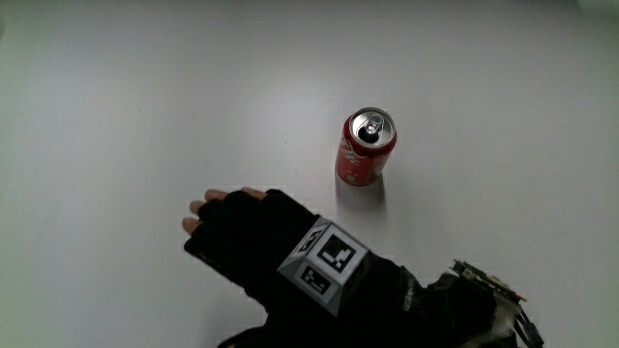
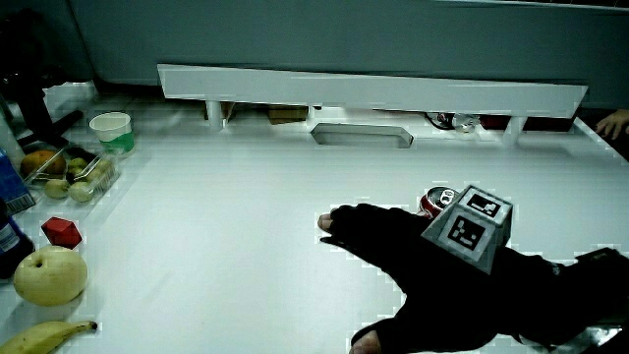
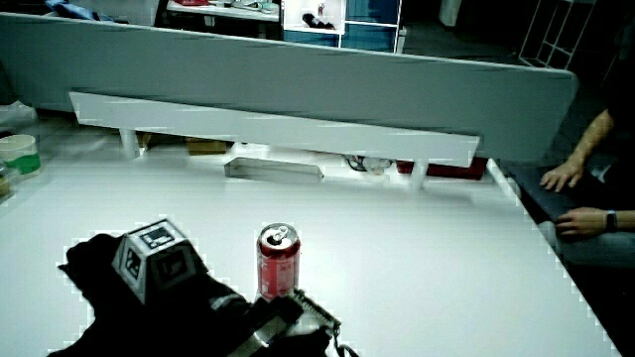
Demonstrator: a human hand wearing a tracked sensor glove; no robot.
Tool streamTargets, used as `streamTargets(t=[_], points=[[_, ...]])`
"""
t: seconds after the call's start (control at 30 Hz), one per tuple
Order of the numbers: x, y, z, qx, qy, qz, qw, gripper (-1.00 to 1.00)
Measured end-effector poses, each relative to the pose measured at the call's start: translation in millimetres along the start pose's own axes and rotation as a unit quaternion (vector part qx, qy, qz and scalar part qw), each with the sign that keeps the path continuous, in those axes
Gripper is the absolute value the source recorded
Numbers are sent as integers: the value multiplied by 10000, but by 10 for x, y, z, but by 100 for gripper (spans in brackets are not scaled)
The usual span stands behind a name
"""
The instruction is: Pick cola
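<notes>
The table (image 1: 116, 97) is mostly bare white surface, with open room all round the middle of the main view. At its edge in a side view sit 1 banana (image 2: 49, 334), 1 pale round fruit (image 2: 49, 275), 1 small red block (image 2: 62, 232), 1 clear tray of fruit (image 2: 74, 172) and 1 white cup (image 2: 111, 133), all well apart from the hand. The hand (image 1: 261, 246) lies low over the table with its fingers (image 1: 198, 208) stretched forward, loosely together and holding nothing. 1 patterned cube (image 1: 327, 263) sits on its back. The 1 cola can (image 1: 366, 147) stands upright, opened top up, near the centre of the main view. It is farther from the person than the wrist, near the hand but not touching it. Bare table runs from the can to the low partition (image 3: 298, 79).
</notes>
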Motion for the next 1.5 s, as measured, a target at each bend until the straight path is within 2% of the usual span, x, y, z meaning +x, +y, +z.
streamTargets(t=[0.3, 0.33, 0.37, 0.43, 0.5, 0.7, 0.9, 1.07, 1.1, 1.13, 1.2, 1.3, 1.37, 1.47, 1.5], points=[[373, 31, 138, 305, 313, -614, 9972, 0], [424, 31, 137, 319, 244, -691, 9968, 0], [472, 28, 147, 288, 293, -752, 9963, 0], [564, 23, 151, 288, 109, -919, 9953, 0], [663, 25, 143, 314, 105, -1050, 9939, 0], [929, 15, 127, 273, -175, -1548, 9874, 0], [1184, -5, 107, 170, -456, -2049, 9776, 0], [1361, -11, 20, 14, -362, -2287, 9728, 0], [1408, -11, -10, -40, -411, -2334, 9715, 0], [1449, -13, -30, -87, -299, -2400, 9703, 0], [1498, -22, -45, -106, -389, -2498, 9675, 0], [1607, -32, -119, -247, -265, -2636, 9639, 0], [1638, -39, -140, -244, -288, -2725, 9614, 0], [1672, -31, -181, -317, -250, -2774, 9599, 0], [1691, -25, -207, -389, -152, -2760, 9603, 0]])
